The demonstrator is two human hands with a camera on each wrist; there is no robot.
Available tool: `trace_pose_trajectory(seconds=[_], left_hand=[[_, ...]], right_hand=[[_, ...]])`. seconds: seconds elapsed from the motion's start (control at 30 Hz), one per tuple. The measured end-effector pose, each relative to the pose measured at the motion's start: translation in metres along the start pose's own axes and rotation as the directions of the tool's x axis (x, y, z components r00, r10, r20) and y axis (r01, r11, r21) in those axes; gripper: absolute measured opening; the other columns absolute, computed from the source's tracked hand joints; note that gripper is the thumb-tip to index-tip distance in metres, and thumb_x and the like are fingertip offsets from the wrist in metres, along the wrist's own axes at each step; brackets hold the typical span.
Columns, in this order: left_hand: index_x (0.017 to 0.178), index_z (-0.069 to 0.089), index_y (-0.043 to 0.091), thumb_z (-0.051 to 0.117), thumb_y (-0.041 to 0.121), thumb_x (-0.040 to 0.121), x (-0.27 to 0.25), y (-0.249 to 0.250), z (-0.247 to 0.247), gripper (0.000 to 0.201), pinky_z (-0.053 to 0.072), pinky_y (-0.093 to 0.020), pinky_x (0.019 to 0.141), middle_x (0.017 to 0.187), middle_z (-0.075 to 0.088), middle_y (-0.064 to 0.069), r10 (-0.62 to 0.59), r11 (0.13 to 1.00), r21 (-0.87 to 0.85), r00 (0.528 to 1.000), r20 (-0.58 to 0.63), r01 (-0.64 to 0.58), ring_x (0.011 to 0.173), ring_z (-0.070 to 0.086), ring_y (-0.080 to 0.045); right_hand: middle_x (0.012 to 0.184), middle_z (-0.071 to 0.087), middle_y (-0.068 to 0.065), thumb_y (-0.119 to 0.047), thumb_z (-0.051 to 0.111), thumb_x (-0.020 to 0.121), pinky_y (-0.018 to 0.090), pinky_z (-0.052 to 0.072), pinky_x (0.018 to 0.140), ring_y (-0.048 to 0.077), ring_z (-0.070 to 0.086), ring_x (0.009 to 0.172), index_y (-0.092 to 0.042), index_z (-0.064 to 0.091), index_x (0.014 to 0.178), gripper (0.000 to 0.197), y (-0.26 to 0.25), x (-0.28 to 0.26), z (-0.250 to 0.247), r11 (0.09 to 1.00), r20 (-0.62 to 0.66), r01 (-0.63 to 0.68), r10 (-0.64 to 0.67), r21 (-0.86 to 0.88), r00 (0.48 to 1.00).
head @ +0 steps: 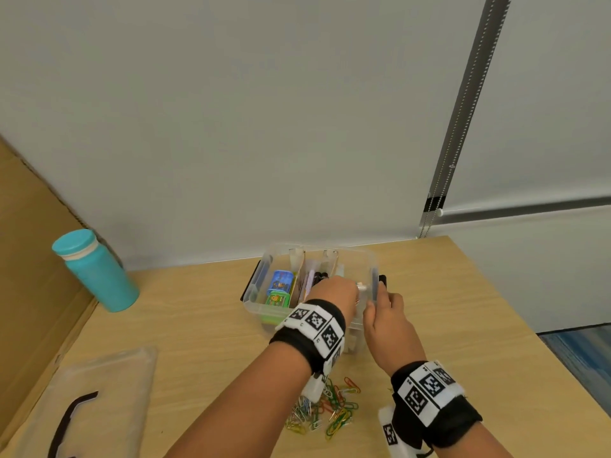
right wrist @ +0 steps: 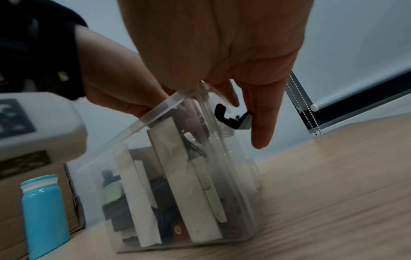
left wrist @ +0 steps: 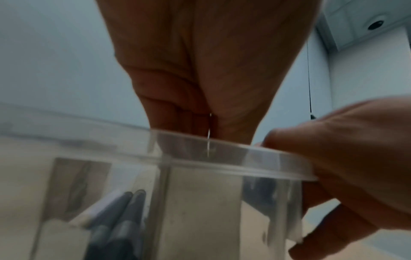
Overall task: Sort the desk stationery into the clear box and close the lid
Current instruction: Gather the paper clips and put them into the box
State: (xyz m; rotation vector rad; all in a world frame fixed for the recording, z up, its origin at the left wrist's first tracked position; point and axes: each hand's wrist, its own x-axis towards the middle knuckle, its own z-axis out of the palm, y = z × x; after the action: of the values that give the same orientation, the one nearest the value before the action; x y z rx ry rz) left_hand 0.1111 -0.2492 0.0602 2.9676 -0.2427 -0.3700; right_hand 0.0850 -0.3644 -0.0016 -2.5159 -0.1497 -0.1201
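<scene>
The clear box [head: 264,302] stands open in the middle of the desk, split by dividers. Blue and green items [head: 280,287] fill its left section and dark pens [head: 320,276] the middle one. My left hand [head: 340,290] reaches down over the right section, and its fingertips [left wrist: 200,123] pinch a thin silver paper clip [left wrist: 209,140] just above the rim [left wrist: 233,158]. My right hand [head: 385,305] grips the box's right rim beside the black latch [right wrist: 224,117]. A heap of coloured paper clips [head: 327,408] lies on the desk under my left wrist.
The clear lid [head: 109,385] with a black latch lies flat at the near left. A teal bottle [head: 96,269] stands at the far left against a cardboard panel [head: 29,259]. The wall runs close behind the box, and the desk's right edge [head: 515,312] drops to the floor.
</scene>
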Motion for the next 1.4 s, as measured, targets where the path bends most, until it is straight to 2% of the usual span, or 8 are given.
trace_pose_trajectory(seconds=[0.33, 0.43, 0.6, 0.7, 0.87, 0.97, 1.17, 1.4], left_hand=[[0.123, 0.06, 0.021, 0.059, 0.02, 0.09, -0.052, -0.038, -0.015, 0.033, 0.048, -0.023, 0.096, 0.118, 0.066, 0.004, 0.084, 0.922, -0.359, 0.981, -0.174, -0.142, 0.102, 0.062, -0.008], [0.117, 0.062, 0.026, 0.057, 0.023, 0.091, -0.091, -0.062, -0.004, 0.026, 0.048, -0.014, 0.082, 0.106, 0.066, 0.011, 0.04, 0.9, -0.408, 0.963, -0.266, -0.151, 0.091, 0.06, -0.002], [0.115, 0.059, 0.034, 0.061, 0.038, 0.086, -0.133, -0.101, 0.048, 0.029, 0.05, -0.023, 0.085, 0.109, 0.062, 0.016, -0.088, 0.935, -0.352, 0.99, -0.114, 0.042, 0.094, 0.057, 0.0], [0.132, 0.046, 0.033, 0.064, 0.047, 0.081, -0.14, -0.105, 0.078, 0.056, 0.044, -0.026, 0.097, 0.128, 0.05, 0.011, -0.076, 0.967, -0.241, 0.997, 0.023, 0.079, 0.114, 0.05, -0.008], [0.146, 0.022, 0.032, 0.074, 0.047, 0.07, -0.13, -0.097, 0.11, 0.094, 0.041, -0.038, 0.105, 0.144, 0.03, 0.008, -0.081, 0.987, -0.128, 0.989, 0.127, 0.098, 0.128, 0.036, -0.02], [0.144, 0.028, 0.031, 0.073, 0.04, 0.073, -0.124, -0.097, 0.115, 0.084, 0.042, -0.038, 0.102, 0.138, 0.035, 0.005, -0.088, 0.991, -0.085, 0.986, 0.141, 0.101, 0.123, 0.038, -0.021], [0.128, 0.049, 0.023, 0.058, 0.016, 0.088, -0.122, -0.1, 0.112, 0.042, 0.045, -0.033, 0.092, 0.126, 0.046, -0.002, -0.107, 0.985, -0.131, 0.992, 0.074, 0.116, 0.112, 0.052, -0.023], [0.119, 0.061, 0.018, 0.053, 0.023, 0.093, -0.125, -0.108, 0.111, 0.028, 0.041, -0.024, 0.083, 0.116, 0.056, -0.004, -0.099, 0.98, -0.171, 0.995, 0.001, 0.097, 0.105, 0.057, -0.022]], right_hand=[[0.128, 0.039, 0.013, -0.033, 0.024, 0.1, 0.033, 0.049, 0.061, 0.025, 0.06, 0.077, -0.018, 0.014, 0.149, 0.052, 0.003, 0.002, -0.003, 1.0, 0.037, 0.001, -0.001, 0.0, 0.999], [0.145, 0.029, 0.013, -0.043, 0.026, 0.098, 0.042, 0.05, 0.084, 0.032, 0.053, 0.113, -0.022, 0.017, 0.148, 0.055, 0.002, -0.005, -0.011, 0.999, 0.03, -0.024, 0.025, -0.041, 0.999], [0.131, 0.042, 0.007, -0.03, 0.046, 0.094, 0.031, 0.042, 0.092, 0.024, 0.041, 0.115, -0.015, 0.048, 0.126, 0.035, -0.017, -0.04, -0.021, 0.917, -0.275, 0.378, -0.399, -0.128, 0.875], [0.103, 0.05, -0.008, -0.034, 0.044, 0.092, 0.024, 0.048, 0.071, 0.014, 0.052, 0.095, -0.023, 0.053, 0.105, 0.02, -0.021, -0.064, -0.004, 0.811, 0.035, 0.567, -0.568, -0.142, 0.822], [0.127, 0.035, -0.004, -0.053, 0.065, 0.078, 0.033, 0.048, 0.089, 0.017, 0.039, 0.116, -0.025, 0.034, 0.134, 0.069, -0.011, -0.079, 0.041, 0.914, 0.577, 0.369, -0.214, -0.165, 0.788], [0.128, 0.033, -0.001, -0.056, 0.069, 0.071, 0.036, 0.044, 0.094, 0.021, 0.034, 0.117, -0.028, 0.029, 0.137, 0.082, -0.019, -0.081, 0.059, 0.906, 0.6, 0.371, -0.184, -0.203, 0.779], [0.127, 0.038, 0.004, -0.027, 0.053, 0.092, 0.032, 0.039, 0.091, 0.025, 0.039, 0.113, -0.023, 0.041, 0.128, 0.038, -0.032, -0.078, 0.071, 0.899, 0.529, 0.387, -0.232, -0.203, 0.817], [0.109, 0.056, 0.0, -0.01, 0.048, 0.091, 0.031, 0.046, 0.081, 0.022, 0.055, 0.101, -0.019, 0.058, 0.108, 0.021, -0.018, -0.068, 0.066, 0.931, 0.447, 0.346, -0.262, -0.118, 0.855]])
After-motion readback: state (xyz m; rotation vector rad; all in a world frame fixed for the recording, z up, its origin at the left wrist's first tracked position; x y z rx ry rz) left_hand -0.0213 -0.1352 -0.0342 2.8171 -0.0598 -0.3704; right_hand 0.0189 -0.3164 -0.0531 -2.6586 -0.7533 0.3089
